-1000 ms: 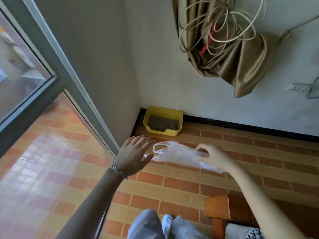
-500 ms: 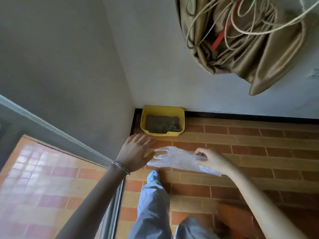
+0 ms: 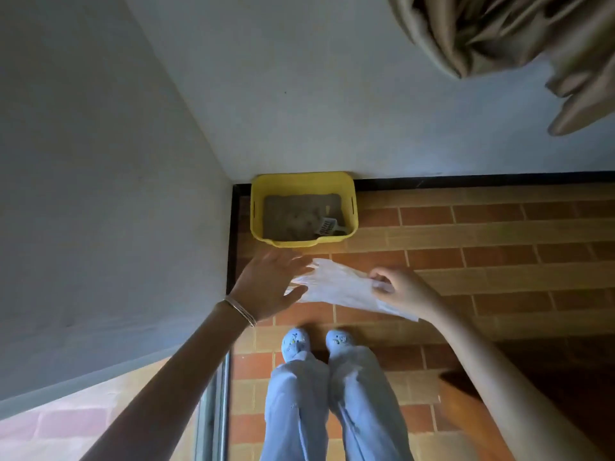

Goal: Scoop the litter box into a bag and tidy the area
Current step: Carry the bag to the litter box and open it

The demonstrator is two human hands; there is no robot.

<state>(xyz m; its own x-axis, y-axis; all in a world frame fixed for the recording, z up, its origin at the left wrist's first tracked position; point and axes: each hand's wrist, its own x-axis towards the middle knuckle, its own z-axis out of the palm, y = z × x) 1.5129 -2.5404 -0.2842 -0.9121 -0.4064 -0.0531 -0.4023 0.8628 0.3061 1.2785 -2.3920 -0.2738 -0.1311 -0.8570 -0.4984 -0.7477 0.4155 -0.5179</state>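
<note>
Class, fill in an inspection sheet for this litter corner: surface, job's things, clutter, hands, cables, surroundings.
Surface: brick-pattern tiled floor.
Job's things: yellow litter box in the corner against the back wall, holding litter and a scoop at its near right. A thin plastic piece (bag or glove, cannot tell) is held above the floor.
Clutter: dark shape at lower right, too dim to tell.
Hands: left hand open, fingers straight, at the plastic piece's edge; right hand pinches its other end.
Cables: nothing seen.
Surroundings: grey walls, black skirting, bunched curtain upper right, sliding-door track on the left.
</note>
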